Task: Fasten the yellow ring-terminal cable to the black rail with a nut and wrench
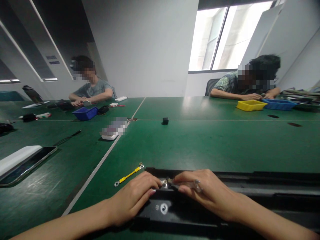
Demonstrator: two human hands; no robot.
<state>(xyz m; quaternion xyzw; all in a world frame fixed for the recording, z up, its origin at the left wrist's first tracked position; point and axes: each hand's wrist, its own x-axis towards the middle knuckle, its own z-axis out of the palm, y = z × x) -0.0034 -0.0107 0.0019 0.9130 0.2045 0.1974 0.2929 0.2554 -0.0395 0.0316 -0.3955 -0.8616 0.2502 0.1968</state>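
Observation:
A long black metal channel [147,208] lies along the table's near edge. At its left part sits a small shiny nut or bolt [164,182]. My left hand [135,193] bends over the channel's end, fingertips together right beside that nut; what they grip, if anything, is hidden. From the right, my right hand [205,191] pinches what looks like a small metal wrench [198,186], its tip close to the nut. Nearer me, a round washer-like fitting [164,208] shows on the channel. A yellow cable with ring lugs [130,174] lies beyond my left hand.
A phone [32,166] by a white box and a white device [111,131] lie to the left. A small black cube [165,121] stands mid-table. Two people sit across, near a blue tray [85,114], a yellow tray [251,105] and another blue tray [280,104].

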